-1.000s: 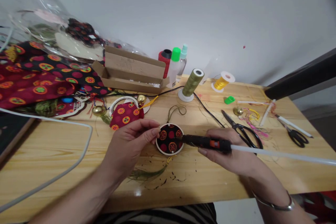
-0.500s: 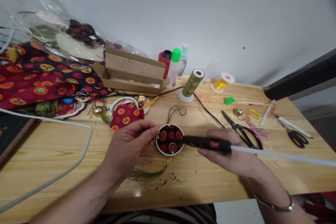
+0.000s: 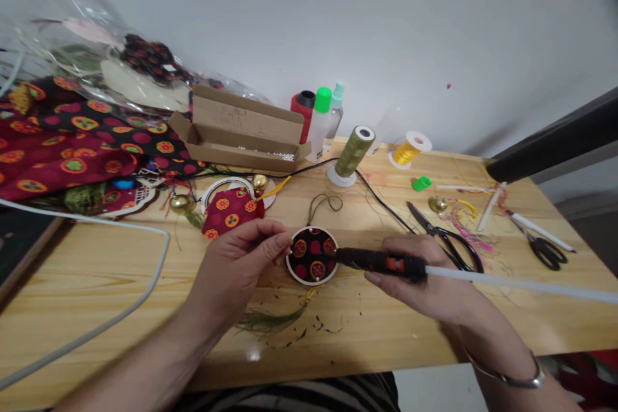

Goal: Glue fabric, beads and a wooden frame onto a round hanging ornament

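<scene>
A round disc (image 3: pixel 311 256) covered in black fabric with red and orange dots lies on the wooden table (image 3: pixel 120 296). My left hand (image 3: pixel 236 264) pinches the disc's left edge, fingers closed on it. My right hand (image 3: pixel 425 280) is wrapped round a black glue gun (image 3: pixel 381 262) with an orange trigger; its nozzle touches the disc's right edge. A long white glue stick (image 3: pixel 521 283) sticks out of the gun's back to the right. An olive cord loop (image 3: pixel 324 203) runs from the disc's top. A green feathery tassel (image 3: pixel 270 318) lies below the disc.
Black scissors (image 3: pixel 447 238) lie right of my hand, a second pair (image 3: pixel 543 248) farther right. Olive thread spool (image 3: pixel 355 151), gold wire spool (image 3: pixel 408 149), bottles (image 3: pixel 321 119) and an open cardboard box (image 3: pixel 241 132) stand at the back. Patterned fabric (image 3: pixel 62 141) piles at left; a white cable (image 3: pixel 120 309) crosses the table.
</scene>
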Demonstrator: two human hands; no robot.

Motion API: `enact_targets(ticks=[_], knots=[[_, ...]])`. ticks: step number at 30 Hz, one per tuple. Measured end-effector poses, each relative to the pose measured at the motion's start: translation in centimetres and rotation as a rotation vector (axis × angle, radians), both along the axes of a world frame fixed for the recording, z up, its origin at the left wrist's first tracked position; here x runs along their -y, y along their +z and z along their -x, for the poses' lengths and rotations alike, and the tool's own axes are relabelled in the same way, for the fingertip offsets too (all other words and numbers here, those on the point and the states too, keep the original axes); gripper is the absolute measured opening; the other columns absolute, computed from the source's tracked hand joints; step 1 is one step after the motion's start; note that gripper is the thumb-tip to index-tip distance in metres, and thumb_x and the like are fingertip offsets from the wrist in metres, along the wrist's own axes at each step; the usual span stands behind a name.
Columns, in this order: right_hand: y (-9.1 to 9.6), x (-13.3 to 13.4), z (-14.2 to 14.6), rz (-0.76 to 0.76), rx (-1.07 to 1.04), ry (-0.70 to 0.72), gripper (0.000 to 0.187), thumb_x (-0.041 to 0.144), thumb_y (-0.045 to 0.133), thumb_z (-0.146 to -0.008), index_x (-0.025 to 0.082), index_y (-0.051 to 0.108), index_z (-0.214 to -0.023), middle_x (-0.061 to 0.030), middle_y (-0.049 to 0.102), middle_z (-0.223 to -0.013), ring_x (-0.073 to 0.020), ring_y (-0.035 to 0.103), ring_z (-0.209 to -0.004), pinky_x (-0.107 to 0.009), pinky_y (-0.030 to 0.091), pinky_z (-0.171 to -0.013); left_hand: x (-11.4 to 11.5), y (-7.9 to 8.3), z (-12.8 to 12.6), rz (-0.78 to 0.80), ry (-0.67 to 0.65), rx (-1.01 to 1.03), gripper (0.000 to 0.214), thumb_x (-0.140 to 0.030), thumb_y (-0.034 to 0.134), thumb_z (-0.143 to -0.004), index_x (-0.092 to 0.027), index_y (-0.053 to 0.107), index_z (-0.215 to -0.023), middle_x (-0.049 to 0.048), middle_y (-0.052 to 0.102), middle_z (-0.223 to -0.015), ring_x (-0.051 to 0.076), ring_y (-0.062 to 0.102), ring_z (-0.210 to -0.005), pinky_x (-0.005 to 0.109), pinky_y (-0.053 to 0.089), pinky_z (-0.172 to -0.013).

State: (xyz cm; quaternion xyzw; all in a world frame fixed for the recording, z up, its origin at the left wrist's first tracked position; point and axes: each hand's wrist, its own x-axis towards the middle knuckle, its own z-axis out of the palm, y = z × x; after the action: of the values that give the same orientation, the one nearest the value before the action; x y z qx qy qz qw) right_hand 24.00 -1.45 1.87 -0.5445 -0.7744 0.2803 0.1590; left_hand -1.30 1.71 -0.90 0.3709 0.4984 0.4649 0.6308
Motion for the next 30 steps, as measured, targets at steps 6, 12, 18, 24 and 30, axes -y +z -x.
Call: enact_targets(ticks=[6,12,18,24,30], knots=[[0.09,-0.15,0.12,0.008,-0.018,-0.004,0.033,0.039,0.060,-0.083,0.019,0.048,-0.059,0.0031,0.045,-0.053,-0.0092,0.040,-0.048,-0.025,0.031,-0.044,0.06,-0.13,0.10,0.013,-0.002,0.013,0.014,-0.028,0.078,-0.065,-0.019,0.071,-0.071,-0.0038,0.066,-0.064,0.006,0.056,-0.058,0.014,0.045,-0.057],[0.11,-0.11,0.06,0.004,-0.005,-0.002,0.033,0.038,0.060,-0.083,0.019,0.046,-0.059,0.0035,0.044,-0.052,-0.0089,0.040,-0.047,-0.024,0.030,-0.044,0.18,-0.04,0.10,0.001,0.001,0.015,0.012,-0.027,0.078,-0.065,-0.019,0.071,-0.070,-0.0041,0.067,-0.064,0.006,0.057,-0.059,0.013,0.045,-0.057],[0.16,-0.02,0.19,-0.009,-0.025,-0.011,0.031,0.036,0.061,-0.082,0.019,0.049,-0.059,0.0034,0.045,-0.052,-0.0087,0.040,-0.047,-0.024,0.030,-0.044,0.11,-0.17,0.04,-0.015,0.006,0.023,0.011,-0.027,0.079,-0.065,-0.020,0.072,-0.071,-0.0057,0.068,-0.064,0.004,0.058,-0.059,0.011,0.045,-0.057],[0.41,-0.12,0.14,-0.024,-0.009,-0.007,0.032,0.037,0.061,-0.081,0.019,0.049,-0.058,0.0033,0.046,-0.051,-0.0091,0.041,-0.046,-0.025,0.030,-0.043,0.05,-0.11,-0.04,-0.012,0.006,0.020,0.010,-0.025,0.079,-0.065,-0.020,0.072,-0.070,-0.0059,0.069,-0.065,0.004,0.058,-0.059,0.009,0.045,-0.057],[0.41,-0.10,0.06,-0.029,-0.037,-0.005,0.031,0.036,0.062,-0.080,0.019,0.050,-0.058,0.0035,0.046,-0.051,-0.0084,0.041,-0.045,-0.023,0.030,-0.043,0.08,0.05,0.02,-0.034,-0.001,-0.017,0.009,-0.025,0.078,-0.065,-0.020,0.072,-0.071,-0.0056,0.069,-0.063,0.005,0.059,-0.059,0.011,0.046,-0.056]])
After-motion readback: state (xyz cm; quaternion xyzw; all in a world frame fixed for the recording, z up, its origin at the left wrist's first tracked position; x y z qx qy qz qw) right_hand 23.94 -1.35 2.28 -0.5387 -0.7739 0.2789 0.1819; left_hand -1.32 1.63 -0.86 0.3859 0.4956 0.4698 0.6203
